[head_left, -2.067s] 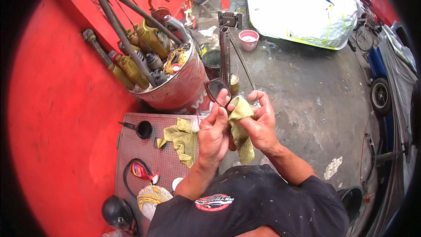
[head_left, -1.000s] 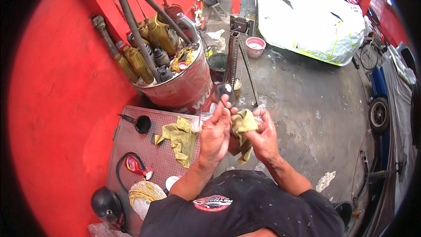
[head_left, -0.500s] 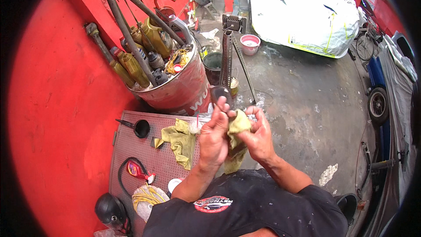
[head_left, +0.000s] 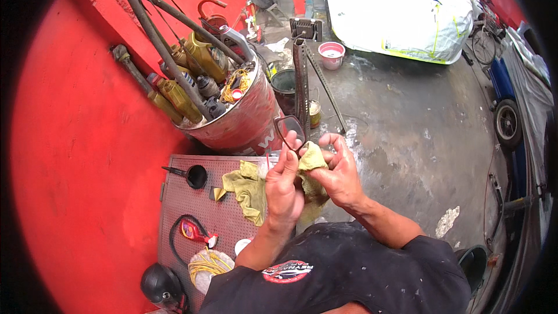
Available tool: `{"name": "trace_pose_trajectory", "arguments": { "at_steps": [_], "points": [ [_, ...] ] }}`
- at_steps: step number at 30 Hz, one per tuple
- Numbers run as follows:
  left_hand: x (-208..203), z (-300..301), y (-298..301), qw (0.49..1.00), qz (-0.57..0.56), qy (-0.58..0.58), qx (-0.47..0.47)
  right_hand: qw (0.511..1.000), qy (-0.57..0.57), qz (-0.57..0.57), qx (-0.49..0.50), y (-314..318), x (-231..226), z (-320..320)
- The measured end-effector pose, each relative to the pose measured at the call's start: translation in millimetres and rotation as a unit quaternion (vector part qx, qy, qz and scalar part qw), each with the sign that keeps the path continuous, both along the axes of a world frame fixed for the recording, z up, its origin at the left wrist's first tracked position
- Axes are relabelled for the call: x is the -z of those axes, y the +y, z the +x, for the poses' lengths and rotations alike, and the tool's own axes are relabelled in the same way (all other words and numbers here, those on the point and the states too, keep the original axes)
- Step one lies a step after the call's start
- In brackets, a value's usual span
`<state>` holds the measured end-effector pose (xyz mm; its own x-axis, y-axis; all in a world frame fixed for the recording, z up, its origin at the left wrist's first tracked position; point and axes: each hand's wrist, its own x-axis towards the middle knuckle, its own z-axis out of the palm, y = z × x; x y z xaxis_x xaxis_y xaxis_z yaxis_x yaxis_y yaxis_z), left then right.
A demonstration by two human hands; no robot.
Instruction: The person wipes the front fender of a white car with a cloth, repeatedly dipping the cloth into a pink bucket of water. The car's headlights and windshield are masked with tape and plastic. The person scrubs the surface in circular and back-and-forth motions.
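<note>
A pair of dark-framed eyeglasses [head_left: 290,126] is raised in front of me, one lens plainly visible. My left hand [head_left: 283,189] pinches the frame near its middle, fingers behind the lens. Around the other side of the glasses is a yellow-green cloth [head_left: 314,157], gripped between the thumb and fingers of my right hand [head_left: 342,177]. The cloth covers the second lens and hangs down between my hands. To the left of my left hand, a second yellow-green cloth [head_left: 247,195] lies crumpled on a perforated metal table [head_left: 218,224].
The table also bears a black funnel [head_left: 196,177], a red trigger sprayer [head_left: 195,231] and a black round machine part [head_left: 161,282]. Behind it stands a large drum [head_left: 232,131] full of bottles and hoses. A metal stand [head_left: 301,81], a pink bucket [head_left: 331,56] and a white-covered car [head_left: 401,14] are farther off.
The eyeglasses have tilted so that one lens now faces up into view. My right hand and the cloth have shifted slightly. The view has turned a little, moving the table to the right.
</note>
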<state>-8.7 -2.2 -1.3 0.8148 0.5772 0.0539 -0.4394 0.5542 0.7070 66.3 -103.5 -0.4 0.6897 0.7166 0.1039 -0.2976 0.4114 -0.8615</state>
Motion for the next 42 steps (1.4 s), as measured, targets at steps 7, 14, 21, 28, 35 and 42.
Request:
{"name": "trace_pose_trajectory", "arguments": {
  "at_steps": [7,14,21,28,35,42],
  "points": [
    [-3.9,0.1,-11.0,1.0,-0.024,0.003,-0.005,1.0,-0.017,0.018,0.008,9.7,-6.0,6.8],
    [-5.8,-2.2,-9.6,0.999,-0.015,0.037,-0.026,1.0,-0.015,0.017,0.005,11.5,7.2,8.4],
    [9.1,-1.4,4.3,0.999,-0.002,0.026,-0.036,1.0,0.008,0.001,0.008,7.6,8.7,10.2],
    [3.9,-4.4,4.2,1.0,-0.025,0.016,-0.001,0.999,0.035,0.014,0.001,-4.3,7.7,7.8],
    [9.7,1.4,0.6,0.999,-0.032,0.009,0.008,0.999,0.039,0.02,0.002,-11.9,14.8,3.5],
    [3.5,-3.6,-22.7,0.997,-0.062,0.004,0.046,0.998,0.032,0.043,0.018,-6.6,-5.2,0.8]
  ]
}}
